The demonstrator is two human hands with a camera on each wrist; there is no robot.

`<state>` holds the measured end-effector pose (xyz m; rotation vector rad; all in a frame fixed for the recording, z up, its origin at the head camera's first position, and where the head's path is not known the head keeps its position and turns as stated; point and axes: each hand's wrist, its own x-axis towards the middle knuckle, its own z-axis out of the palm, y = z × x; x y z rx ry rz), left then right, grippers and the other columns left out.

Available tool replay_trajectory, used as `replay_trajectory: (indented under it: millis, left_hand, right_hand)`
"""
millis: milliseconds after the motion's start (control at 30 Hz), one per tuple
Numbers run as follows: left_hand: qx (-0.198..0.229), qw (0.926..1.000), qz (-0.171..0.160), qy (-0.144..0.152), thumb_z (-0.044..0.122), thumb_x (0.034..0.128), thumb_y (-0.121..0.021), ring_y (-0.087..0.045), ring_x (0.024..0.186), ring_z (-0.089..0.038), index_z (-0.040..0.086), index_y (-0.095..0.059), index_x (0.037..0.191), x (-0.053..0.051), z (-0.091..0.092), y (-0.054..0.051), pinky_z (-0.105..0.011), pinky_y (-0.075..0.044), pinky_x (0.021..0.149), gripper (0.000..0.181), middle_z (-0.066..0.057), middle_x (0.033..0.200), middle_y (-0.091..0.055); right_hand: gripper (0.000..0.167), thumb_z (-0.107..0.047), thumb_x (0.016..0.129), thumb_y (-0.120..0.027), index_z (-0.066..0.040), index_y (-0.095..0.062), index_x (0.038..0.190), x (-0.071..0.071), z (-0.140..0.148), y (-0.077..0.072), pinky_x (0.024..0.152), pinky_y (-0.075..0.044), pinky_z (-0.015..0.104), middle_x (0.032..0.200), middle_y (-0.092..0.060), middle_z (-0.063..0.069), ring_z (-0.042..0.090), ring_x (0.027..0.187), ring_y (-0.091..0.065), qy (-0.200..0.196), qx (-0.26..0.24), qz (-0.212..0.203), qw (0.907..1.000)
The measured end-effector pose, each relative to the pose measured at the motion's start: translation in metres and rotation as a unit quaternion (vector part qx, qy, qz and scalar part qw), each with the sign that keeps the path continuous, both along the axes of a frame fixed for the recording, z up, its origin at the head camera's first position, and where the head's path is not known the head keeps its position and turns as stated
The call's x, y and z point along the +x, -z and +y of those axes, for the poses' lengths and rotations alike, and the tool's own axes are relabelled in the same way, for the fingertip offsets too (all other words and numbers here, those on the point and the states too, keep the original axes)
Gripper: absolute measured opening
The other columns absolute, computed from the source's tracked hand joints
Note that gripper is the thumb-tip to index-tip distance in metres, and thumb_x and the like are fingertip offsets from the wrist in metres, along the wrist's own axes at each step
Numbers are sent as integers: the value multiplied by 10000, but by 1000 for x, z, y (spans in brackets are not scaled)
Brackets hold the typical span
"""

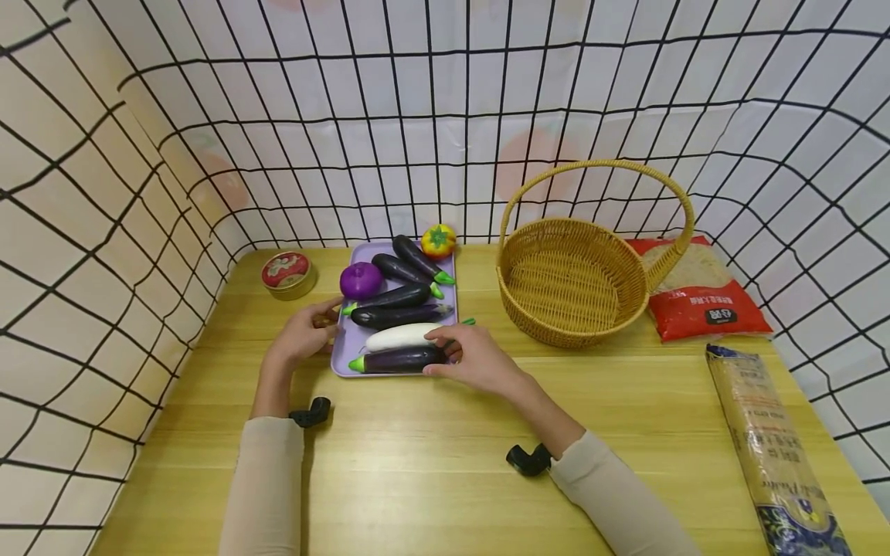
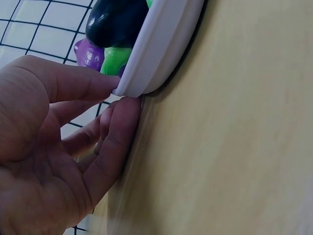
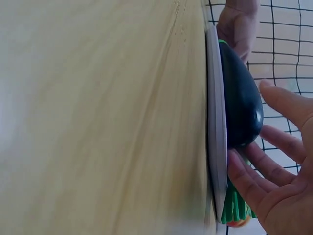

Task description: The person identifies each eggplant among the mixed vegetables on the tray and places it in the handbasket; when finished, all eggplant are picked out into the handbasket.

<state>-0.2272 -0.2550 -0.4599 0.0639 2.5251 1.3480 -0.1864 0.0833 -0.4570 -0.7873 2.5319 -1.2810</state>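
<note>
On a lilac tray [image 1: 353,337] lie several dark eggplants [image 1: 403,360], a white radish-like vegetable [image 1: 399,337] with a green tip and a round purple vegetable [image 1: 361,280]. My left hand [image 1: 306,332] pinches the tray's left rim; in the left wrist view the thumb [image 2: 83,83] lies over the rim, fingers under it. Around the right end of the nearest eggplant [image 3: 239,98] is my right hand [image 1: 480,359], fingers spread and loosely bent. In the right wrist view its thumb [image 3: 286,105] stands slightly off the eggplant, while a fingertip meets the tray rim.
A yellow-red pumpkin-like vegetable [image 1: 439,242] sits at the tray's back right corner. A wicker basket [image 1: 570,332] with a tall handle stands to the right, beside a red bag [image 1: 702,301] and a long pasta pack [image 1: 772,448]. A round tin [image 1: 287,274] is back left. Black wire mesh surrounds the table.
</note>
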Motion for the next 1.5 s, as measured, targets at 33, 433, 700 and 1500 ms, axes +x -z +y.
replay_trajectory:
  millis: [33, 433, 700, 1500]
  left_hand:
    - [-4, 10000, -13, -4, 109, 999, -606, -561, 1117, -324, 115, -367, 1606, 0, 0, 0, -383, -637, 814, 652, -267, 1401, -519]
    - [29, 10000, -4, -29, 89, 995, -589, -562, 1118, -331, 148, -378, 1606, -2, -1, 5, -340, -631, 801, 649, -264, 1408, -528]
    - [-102, 9999, -70, -107, 113, 1000, -587, -554, 1128, -328, 167, -382, 1606, -3, -1, 7, -301, -622, 793, 642, -243, 1410, -527]
    - [-85, 9986, -447, -260, 119, 1024, -563, -531, 1230, -356, 225, -342, 1624, -4, 2, 5, -357, -632, 859, 648, -234, 1479, -472]
  right_hand:
    - [543, -305, 859, -851, -63, -683, 1315, 0, -1, 1, 863, -617, 300, 1160, -705, 101, 206, 976, -709, -13, 46, 67, 10000]
    - [499, -293, 842, -864, -126, -723, 1290, 1, -6, 4, 799, -552, 252, 1074, -669, 29, 147, 885, -631, 111, 555, 487, 9972]
    - [457, -286, 877, -831, -124, -719, 1290, 2, -4, 4, 828, -576, 292, 1151, -683, 62, 161, 927, -642, 105, 521, 506, 9973]
    - [447, -214, 923, -788, -101, -671, 1340, -6, 53, -28, 944, -611, 416, 1321, -672, 119, 282, 1091, -688, 695, -107, 184, 9974]
